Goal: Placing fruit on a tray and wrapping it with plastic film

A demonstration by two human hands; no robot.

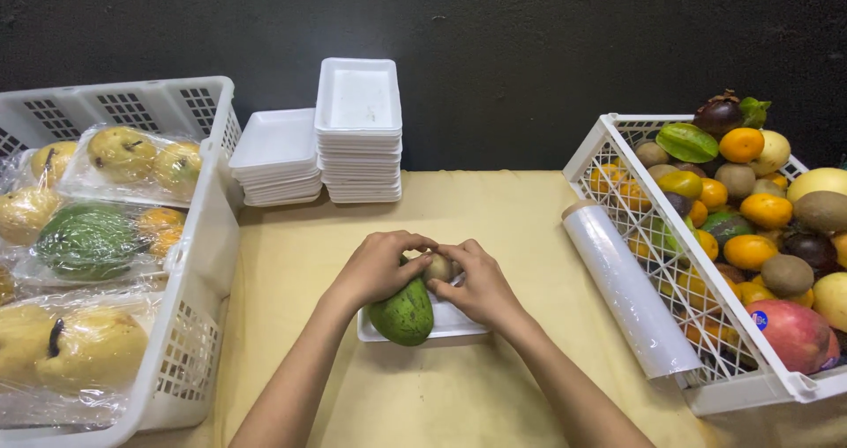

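A white foam tray (454, 323) lies on the yellow table in front of me. On it rests a green mango (404, 314), overhanging the tray's left edge. My left hand (375, 267) lies over the mango's top. My right hand (478, 285) grips a small brown kiwi (438, 267) at the tray's back, with the fingers of both hands touching it.
A white basket (198, 263) of wrapped fruit trays stands at the left. Two stacks of white foam trays (357, 122) sit at the back. At the right a white basket (618, 161) holds several loose fruits, with a roll of cling film (628, 289) leaning against it.
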